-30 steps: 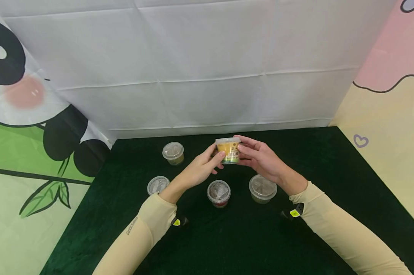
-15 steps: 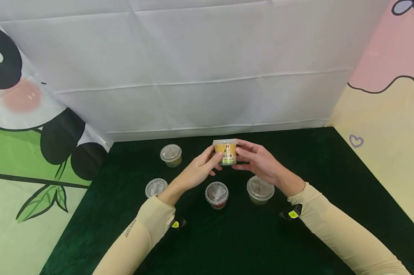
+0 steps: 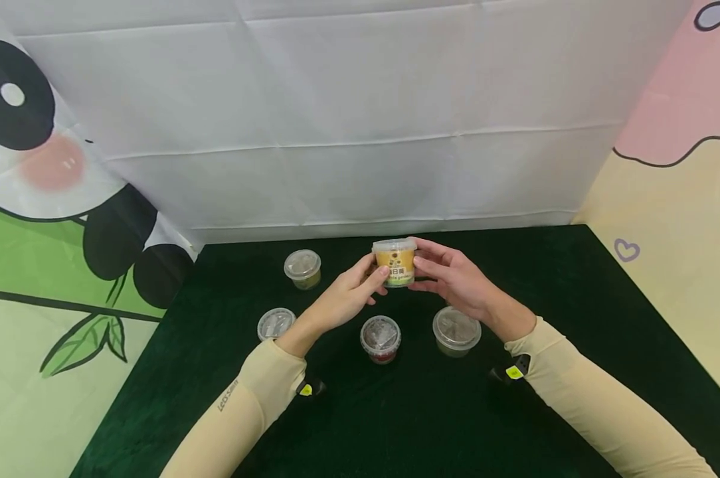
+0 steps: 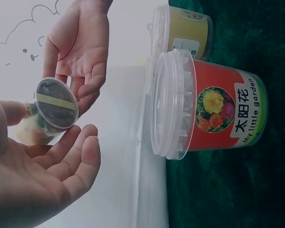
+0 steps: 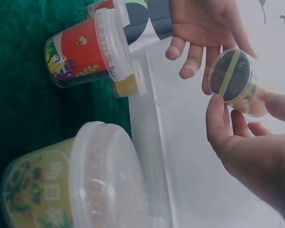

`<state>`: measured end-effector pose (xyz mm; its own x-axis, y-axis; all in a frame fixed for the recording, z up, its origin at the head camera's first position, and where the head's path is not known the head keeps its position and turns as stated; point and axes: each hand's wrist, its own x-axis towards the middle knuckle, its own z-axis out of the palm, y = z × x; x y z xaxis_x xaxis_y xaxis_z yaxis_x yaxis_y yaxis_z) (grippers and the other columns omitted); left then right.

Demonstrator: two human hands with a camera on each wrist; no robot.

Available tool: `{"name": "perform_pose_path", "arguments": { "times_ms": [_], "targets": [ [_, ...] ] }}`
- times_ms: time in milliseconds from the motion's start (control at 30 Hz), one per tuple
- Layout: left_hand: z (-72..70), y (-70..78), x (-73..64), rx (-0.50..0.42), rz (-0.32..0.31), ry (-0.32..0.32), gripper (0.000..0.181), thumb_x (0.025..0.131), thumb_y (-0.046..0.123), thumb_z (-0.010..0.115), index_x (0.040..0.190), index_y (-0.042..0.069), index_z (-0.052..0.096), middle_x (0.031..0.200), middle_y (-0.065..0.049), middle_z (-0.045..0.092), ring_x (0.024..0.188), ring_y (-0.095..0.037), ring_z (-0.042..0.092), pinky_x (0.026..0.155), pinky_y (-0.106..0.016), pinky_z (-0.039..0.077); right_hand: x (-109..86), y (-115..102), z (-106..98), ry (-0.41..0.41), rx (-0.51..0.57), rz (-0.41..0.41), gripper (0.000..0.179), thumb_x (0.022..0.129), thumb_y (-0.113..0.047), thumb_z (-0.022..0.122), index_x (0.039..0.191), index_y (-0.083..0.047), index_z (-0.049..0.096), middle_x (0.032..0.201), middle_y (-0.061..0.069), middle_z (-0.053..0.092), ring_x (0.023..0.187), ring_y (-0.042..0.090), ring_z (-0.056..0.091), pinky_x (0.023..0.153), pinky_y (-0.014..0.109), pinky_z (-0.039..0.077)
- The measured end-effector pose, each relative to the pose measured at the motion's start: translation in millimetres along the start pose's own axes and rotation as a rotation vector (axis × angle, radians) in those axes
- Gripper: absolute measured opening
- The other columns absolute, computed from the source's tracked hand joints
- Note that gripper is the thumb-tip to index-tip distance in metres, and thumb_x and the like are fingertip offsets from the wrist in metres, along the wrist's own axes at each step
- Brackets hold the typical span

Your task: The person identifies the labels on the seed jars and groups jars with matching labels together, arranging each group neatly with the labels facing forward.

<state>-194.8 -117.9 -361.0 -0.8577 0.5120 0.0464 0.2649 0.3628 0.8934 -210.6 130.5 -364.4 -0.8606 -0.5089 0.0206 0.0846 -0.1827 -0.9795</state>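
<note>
Raised above the table's far side is a small clear-lidded plastic seed cup (image 3: 396,262) with a yellow and green label. My left hand (image 3: 343,297) grips its left side, thumb across the front of the label. From the right, my right hand (image 3: 458,284) holds it between thumb and fingers. Both wrist views show the cup's dark base (image 4: 57,103) crossed by a yellow strip. Below the hands stands a red-labelled cup (image 3: 380,342) with a clear lid. A wider lidded cup (image 3: 457,332) is under my right wrist; its yellow label (image 5: 40,190) shows in the right wrist view.
Two more lidded cups stand at the left, one at the back (image 3: 302,269) and one nearer cup (image 3: 276,323) partly behind my left wrist. A dark green cloth (image 3: 396,418) covers the table. White sheeting (image 3: 360,119) hangs behind it, with printed cartoon panels at both sides.
Between my hands the cup has turned, bringing the label's picture and lettering from its right side round to the front. Both hands stay in nearly the same place.
</note>
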Motion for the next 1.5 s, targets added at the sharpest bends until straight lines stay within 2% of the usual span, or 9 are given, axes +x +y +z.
{"name": "perform_pose_path", "arguments": {
  "times_ms": [233,433,633,933,1500],
  "targets": [
    [-4.1,-0.5,-0.1,0.021,-0.004,0.015,0.060,0.109,0.049,0.039,0.154,0.011,0.033,0.127,-0.009,0.058,0.107,-0.023,0.062,0.088,-0.048,0.055,2.4,-3.9,2.2,-0.004,0.001,0.013,0.055,0.107,-0.015,0.054,0.158,-0.009,0.033,0.136,0.014,0.048,0.117,0.026,0.059,0.102,0.045,0.050],
    [-7.2,-0.5,-0.5,0.015,0.001,0.008,0.060,0.109,0.048,0.037,0.155,0.010,0.033,0.131,-0.010,0.057,0.108,-0.023,0.062,0.087,-0.045,0.056,3.2,-4.8,4.5,0.008,0.009,0.032,0.054,0.107,-0.014,0.054,0.157,-0.006,0.034,0.139,0.013,0.048,0.123,0.025,0.055,0.102,0.039,0.050],
    [-9.6,-3.5,-1.6,0.018,0.001,0.028,0.056,0.109,0.046,0.042,0.152,0.010,0.036,0.124,-0.009,0.059,0.106,-0.023,0.063,0.085,-0.039,0.056,3.9,-4.7,5.2,-0.001,-0.008,0.021,0.056,0.107,-0.015,0.054,0.158,-0.008,0.032,0.144,0.015,0.046,0.128,0.026,0.052,0.104,0.037,0.048],
    [-11.0,-5.4,-2.5,0.012,-0.010,0.021,0.057,0.110,0.045,0.039,0.154,0.010,0.034,0.131,-0.012,0.057,0.109,-0.025,0.064,0.086,-0.041,0.056,5.0,-2.4,5.5,-0.002,0.001,0.048,0.056,0.108,-0.017,0.052,0.159,-0.011,0.031,0.142,0.014,0.046,0.128,0.027,0.052,0.104,0.037,0.049],
    [-14.3,-9.6,-4.5,0.022,-0.009,0.020,0.055,0.110,0.043,0.040,0.153,0.010,0.034,0.127,-0.011,0.057,0.108,-0.023,0.064,0.086,-0.040,0.056,7.0,-0.4,6.9,-0.019,-0.015,0.054,0.057,0.107,-0.019,0.053,0.159,-0.012,0.031,0.144,0.016,0.046,0.128,0.027,0.052,0.107,0.040,0.046]
  ]
}}
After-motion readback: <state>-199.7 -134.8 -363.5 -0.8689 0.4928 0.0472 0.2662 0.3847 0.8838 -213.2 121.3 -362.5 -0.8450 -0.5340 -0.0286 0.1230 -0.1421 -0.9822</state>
